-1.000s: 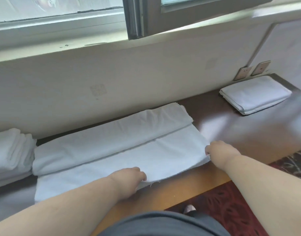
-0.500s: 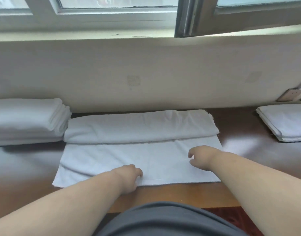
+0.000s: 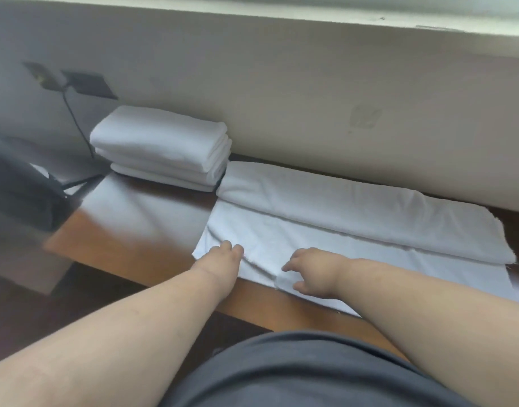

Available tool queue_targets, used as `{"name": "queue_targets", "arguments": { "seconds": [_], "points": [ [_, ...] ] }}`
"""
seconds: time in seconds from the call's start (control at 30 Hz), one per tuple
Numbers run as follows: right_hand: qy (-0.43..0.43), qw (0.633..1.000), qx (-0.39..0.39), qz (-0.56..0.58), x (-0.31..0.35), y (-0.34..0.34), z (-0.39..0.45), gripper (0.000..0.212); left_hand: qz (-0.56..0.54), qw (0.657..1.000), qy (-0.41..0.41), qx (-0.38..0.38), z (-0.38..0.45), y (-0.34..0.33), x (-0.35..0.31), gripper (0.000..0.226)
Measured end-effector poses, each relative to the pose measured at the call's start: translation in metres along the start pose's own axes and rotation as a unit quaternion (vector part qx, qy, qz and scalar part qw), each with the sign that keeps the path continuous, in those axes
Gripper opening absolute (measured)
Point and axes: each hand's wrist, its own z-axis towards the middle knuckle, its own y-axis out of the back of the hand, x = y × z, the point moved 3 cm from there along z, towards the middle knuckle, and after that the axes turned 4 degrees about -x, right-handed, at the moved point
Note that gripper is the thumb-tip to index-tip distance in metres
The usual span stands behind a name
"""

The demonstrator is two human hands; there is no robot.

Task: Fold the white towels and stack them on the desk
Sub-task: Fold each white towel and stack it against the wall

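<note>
Now | left hand (image 3: 223,257) pinches the half-folded towel (image 3: 340,230) at its lower-left corner | right hand (image 3: 311,271), fingers spread loose, rests on its near edge | folded stack (image 3: 164,151) upper left on desk (image 3: 129,245)

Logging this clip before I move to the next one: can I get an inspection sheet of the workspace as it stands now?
Surface: glossy brown wooden desk, set against a cream wall.
Job's things: half-folded white cloth towel spread flat, its far part doubled over; stack of folded white towels at its left end, close to it.
Clutter: dark blurred object at the desk's left end, not identifiable.
Hands: left hand on the towel's near left corner, fingers curled; right hand on the near edge, fingers spread.
Cables: thin dark cable hanging from dark wall sockets.
Surroundings: pale window sill above; dark floor below.
</note>
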Motion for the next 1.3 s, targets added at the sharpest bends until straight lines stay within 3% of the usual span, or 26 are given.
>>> {"name": "queue_targets", "arguments": {
  "seconds": [0.13, 0.33, 0.6, 0.87, 0.97, 1.03, 1.07, 1.13, 1.2, 1.3],
  "points": [
    [-0.010, 0.998, 0.043, -0.039, 0.009, -0.006, 0.017, 0.048, 0.032, 0.999, -0.014, 0.016, 0.007, -0.013, 0.035, 0.027],
    [-0.064, 0.997, 0.033, -0.030, 0.008, -0.006, 0.041, 0.044, 0.060, 0.995, -0.075, -0.005, 0.022, -0.012, 0.048, 0.036],
    [-0.094, 0.994, 0.052, -0.033, 0.016, -0.009, 0.052, 0.056, 0.060, 0.984, -0.167, -0.031, 0.030, -0.003, 0.062, 0.026],
    [-0.105, 0.993, 0.049, -0.002, 0.013, -0.010, 0.050, 0.055, 0.047, 0.982, -0.183, 0.016, 0.033, 0.011, 0.062, 0.013],
    [-0.118, 0.992, 0.033, 0.013, 0.011, -0.008, 0.049, 0.039, 0.011, 0.992, -0.114, 0.056, 0.033, 0.010, 0.065, 0.016],
    [-0.113, 0.994, -0.006, 0.011, 0.011, -0.008, 0.049, 0.021, -0.138, 0.990, -0.001, 0.035, 0.039, 0.008, 0.063, 0.012],
    [-0.112, 0.993, -0.025, 0.008, 0.011, -0.009, 0.049, 0.015, -0.235, 0.969, 0.073, 0.017, 0.043, 0.006, 0.062, 0.017],
    [-0.123, 0.991, -0.052, 0.022, 0.009, -0.011, 0.049, 0.012, -0.380, 0.902, 0.208, 0.003, 0.051, 0.002, 0.060, 0.048],
    [-0.127, 0.989, -0.061, 0.048, 0.008, -0.012, 0.048, 0.008, -0.425, 0.868, 0.257, 0.019, 0.060, -0.003, 0.060, 0.066],
    [-0.100, 0.994, -0.046, 0.021, 0.011, -0.015, 0.045, 0.038, -0.436, 0.861, 0.260, -0.012, 0.065, -0.004, 0.066, 0.042]
  ]
}}
